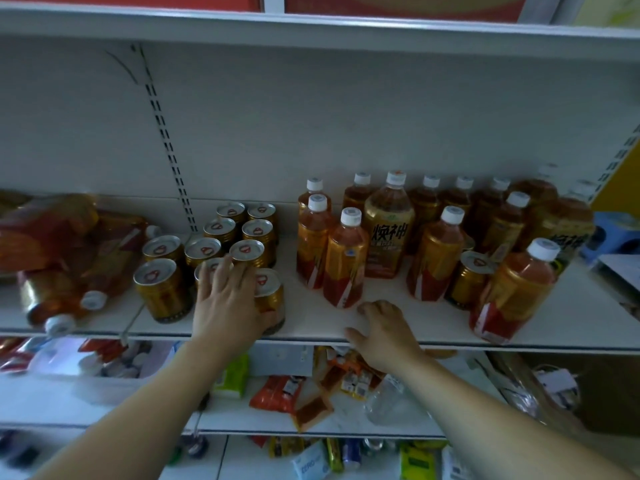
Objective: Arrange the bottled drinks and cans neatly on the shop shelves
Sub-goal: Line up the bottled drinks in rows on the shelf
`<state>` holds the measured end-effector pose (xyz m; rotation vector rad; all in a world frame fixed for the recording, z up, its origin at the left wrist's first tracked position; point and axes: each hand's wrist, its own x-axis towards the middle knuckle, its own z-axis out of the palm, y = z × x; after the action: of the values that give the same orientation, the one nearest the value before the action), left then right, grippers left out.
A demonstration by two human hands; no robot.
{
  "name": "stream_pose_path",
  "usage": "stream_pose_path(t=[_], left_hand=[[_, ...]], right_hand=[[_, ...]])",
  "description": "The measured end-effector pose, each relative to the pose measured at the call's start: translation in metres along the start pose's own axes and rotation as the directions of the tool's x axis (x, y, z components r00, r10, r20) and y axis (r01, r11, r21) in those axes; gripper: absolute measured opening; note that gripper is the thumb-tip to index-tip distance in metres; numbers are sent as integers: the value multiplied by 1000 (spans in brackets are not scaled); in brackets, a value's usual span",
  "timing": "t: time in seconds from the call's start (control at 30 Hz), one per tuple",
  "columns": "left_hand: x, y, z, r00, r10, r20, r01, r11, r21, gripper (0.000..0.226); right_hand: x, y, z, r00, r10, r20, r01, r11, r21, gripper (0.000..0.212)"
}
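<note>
Gold cans (162, 292) with silver lids stand upright beneath the left hand (225, 306).

Dim, even indoor light with a cool grey-blue cast; no hard shadows. Soft shade beneath the upper shelf (311, 29). Faint glare on can tops (246, 250). Marked wide-angle bending of shelf edges toward the frame borders. Heavy blur on lying bottles (62, 258) at left and packets (287, 393) below; centre sharper.
</note>
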<state>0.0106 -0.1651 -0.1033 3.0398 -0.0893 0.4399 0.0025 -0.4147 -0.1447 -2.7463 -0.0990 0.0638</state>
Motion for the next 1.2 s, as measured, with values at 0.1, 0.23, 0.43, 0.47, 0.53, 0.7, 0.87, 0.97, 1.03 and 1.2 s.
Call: stream_pose_path(t=[0.1,0.23,0.43,0.47,0.53,0.7,0.87,0.97,1.03,1.2], left_hand=[[12,-9,-2,992,-51,115,39,993,110,87],[17,5,-12,989,-44,139,33,997,76,82],[9,114,-29,922,368,-119,-387,865,-320,60],[9,137,-29,899,427,-96,-432,830,-354,58],[14,181,-22,867,497,-31,-462,779,-423,58],[42,267,0,781,621,55,-548,726,-416,56],[62,328,15,823,540,177,-521,841,-146,75],[63,345,26,847,466,255,-463,883,-74,75],[61,344,27,857,448,256,-428,894,-130,73],[49,319,26,835,533,139,-443,800,-406,56]], right_hand=[[-3,4,-28,996,-75,-58,68,991,-118,57],[-16,29,-92,819,-315,-480,200,940,-276,45],[-32,107,-160,667,290,-687,-159,955,249,94],[-33,115,-156,714,375,-592,-203,919,338,97],[-34,122,-142,793,441,-420,-251,865,433,85],[-36,157,-141,788,447,-424,-246,860,448,60],[-35,209,-163,747,503,-434,-273,828,490,63],[-32,217,-165,772,482,-415,-244,827,507,61],[-31,221,-162,777,470,-418,-226,828,513,63],[-36,221,-159,797,442,-410,-231,852,470,66]])
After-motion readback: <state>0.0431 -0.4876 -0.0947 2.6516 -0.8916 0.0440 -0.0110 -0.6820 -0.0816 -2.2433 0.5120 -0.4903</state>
